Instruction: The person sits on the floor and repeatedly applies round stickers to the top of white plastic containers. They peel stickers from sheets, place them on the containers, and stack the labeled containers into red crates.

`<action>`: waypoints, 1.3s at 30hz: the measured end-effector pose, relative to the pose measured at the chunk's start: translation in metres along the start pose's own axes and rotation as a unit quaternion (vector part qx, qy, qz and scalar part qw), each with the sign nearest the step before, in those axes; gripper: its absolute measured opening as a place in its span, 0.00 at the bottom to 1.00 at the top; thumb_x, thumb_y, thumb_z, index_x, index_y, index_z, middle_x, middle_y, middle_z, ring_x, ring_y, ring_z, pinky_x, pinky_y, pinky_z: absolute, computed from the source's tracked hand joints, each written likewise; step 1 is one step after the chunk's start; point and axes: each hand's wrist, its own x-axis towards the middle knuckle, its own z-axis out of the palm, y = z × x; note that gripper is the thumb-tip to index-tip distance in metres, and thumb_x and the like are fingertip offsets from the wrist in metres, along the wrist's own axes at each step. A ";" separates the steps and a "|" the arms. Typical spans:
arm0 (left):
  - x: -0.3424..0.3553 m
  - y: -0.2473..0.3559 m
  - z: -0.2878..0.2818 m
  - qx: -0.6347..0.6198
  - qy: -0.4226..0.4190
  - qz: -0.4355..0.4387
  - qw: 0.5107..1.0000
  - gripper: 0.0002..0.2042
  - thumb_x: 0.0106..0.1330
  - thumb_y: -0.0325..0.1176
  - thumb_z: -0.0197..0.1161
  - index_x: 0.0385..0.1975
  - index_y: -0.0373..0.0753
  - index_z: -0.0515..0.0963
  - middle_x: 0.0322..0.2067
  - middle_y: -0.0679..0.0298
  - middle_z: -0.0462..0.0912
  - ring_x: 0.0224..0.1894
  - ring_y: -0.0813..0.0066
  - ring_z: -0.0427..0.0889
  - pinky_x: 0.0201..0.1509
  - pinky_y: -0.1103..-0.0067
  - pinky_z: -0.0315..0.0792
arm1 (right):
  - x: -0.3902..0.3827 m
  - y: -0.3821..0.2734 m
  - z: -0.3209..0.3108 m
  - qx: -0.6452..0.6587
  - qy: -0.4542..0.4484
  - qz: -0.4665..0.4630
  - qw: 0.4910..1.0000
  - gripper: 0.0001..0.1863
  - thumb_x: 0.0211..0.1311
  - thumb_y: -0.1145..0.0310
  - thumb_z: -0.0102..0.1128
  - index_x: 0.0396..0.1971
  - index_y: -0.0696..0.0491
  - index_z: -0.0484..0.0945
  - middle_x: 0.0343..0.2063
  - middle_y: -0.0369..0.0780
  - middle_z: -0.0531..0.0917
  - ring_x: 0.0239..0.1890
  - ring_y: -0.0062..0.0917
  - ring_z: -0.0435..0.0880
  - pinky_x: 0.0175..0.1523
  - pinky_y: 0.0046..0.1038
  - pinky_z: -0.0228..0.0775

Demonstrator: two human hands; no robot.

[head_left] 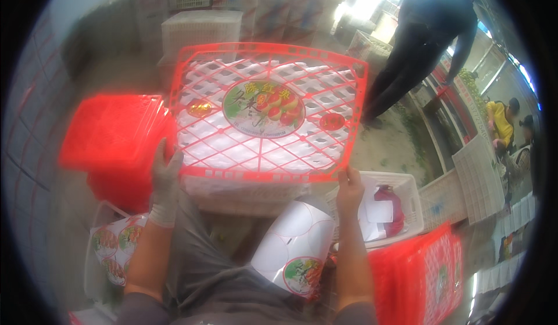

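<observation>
A red lattice plastic crate lid [261, 156] lies before me, with a large oval fruit label [264, 109] in its middle and a small red oval label on either side. White material shows through its openings, above a pale crate [250, 196]. My left hand [165, 177], in a pale glove, is at the lid's near left corner, thumb along its edge; its other fingers are partly hidden. My bare right hand [350, 187] pinches the near right corner. Across my lap rests a white label sheet [293, 241] bearing one fruit label at its lower end.
Stacked red lids stand at left [113, 133] and at lower right [418, 275]. A white basket [407, 194] holds a dark red item and paper. More label sheets [119, 243] lie at lower left. A person in dark clothes [427, 29] stands beyond; pale crates [200, 31] are stacked behind.
</observation>
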 end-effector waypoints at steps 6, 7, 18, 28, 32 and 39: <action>-0.009 0.005 0.014 -0.052 -0.025 0.019 0.998 0.28 0.64 0.22 0.61 0.64 0.28 0.63 0.54 0.63 0.71 0.49 0.79 0.71 0.55 0.81 0.69 | 0.003 -0.003 -0.002 0.274 -0.022 0.085 0.958 0.20 0.69 0.73 0.55 0.59 0.61 0.67 0.49 0.39 0.78 0.49 0.22 0.78 0.55 0.26 0.71; -0.009 0.006 0.017 -0.032 -0.018 0.039 0.999 0.28 0.63 0.21 0.62 0.64 0.28 0.63 0.54 0.64 0.71 0.50 0.80 0.71 0.55 0.82 0.69 | 0.006 -0.001 -0.003 0.293 -0.027 0.113 0.949 0.20 0.68 0.73 0.56 0.58 0.61 0.67 0.49 0.39 0.77 0.50 0.22 0.78 0.56 0.27 0.71; -0.007 0.001 0.012 0.006 -0.042 0.045 0.998 0.29 0.63 0.22 0.62 0.65 0.30 0.63 0.59 0.60 0.70 0.57 0.75 0.69 0.62 0.78 0.65 | 0.015 0.018 -0.032 0.342 -0.130 0.013 0.931 0.22 0.63 0.69 0.65 0.54 0.57 0.69 0.44 0.37 0.77 0.42 0.20 0.78 0.52 0.24 0.71; -0.003 -0.028 0.003 -0.243 -0.143 0.008 0.959 0.24 0.75 0.35 0.46 0.68 0.34 0.58 0.63 0.55 0.65 0.64 0.66 0.65 0.66 0.72 0.62 | 0.000 -0.055 -0.040 0.406 -0.026 0.039 0.913 0.15 0.67 0.70 0.60 0.51 0.57 0.73 0.35 0.33 0.79 0.34 0.16 0.78 0.41 0.21 0.72; -0.033 -0.059 0.004 0.288 -0.215 0.318 0.877 0.34 0.64 0.44 0.58 0.68 0.35 0.58 0.67 0.52 0.62 0.71 0.57 0.58 0.75 0.61 0.48 | -0.019 -0.101 -0.102 0.428 0.110 0.008 0.897 0.14 0.68 0.72 0.58 0.51 0.56 0.74 0.34 0.33 0.80 0.33 0.18 0.80 0.40 0.23 0.75; 0.032 -0.149 0.002 0.639 -0.238 0.531 0.503 0.46 0.44 0.43 0.68 0.69 0.40 0.58 0.68 0.55 0.59 0.73 0.54 0.52 0.77 0.53 0.34 | -0.106 -0.158 -0.322 0.276 0.286 -0.057 0.916 0.12 0.69 0.68 0.57 0.48 0.56 0.77 0.34 0.33 0.81 0.32 0.16 0.78 0.35 0.21 0.69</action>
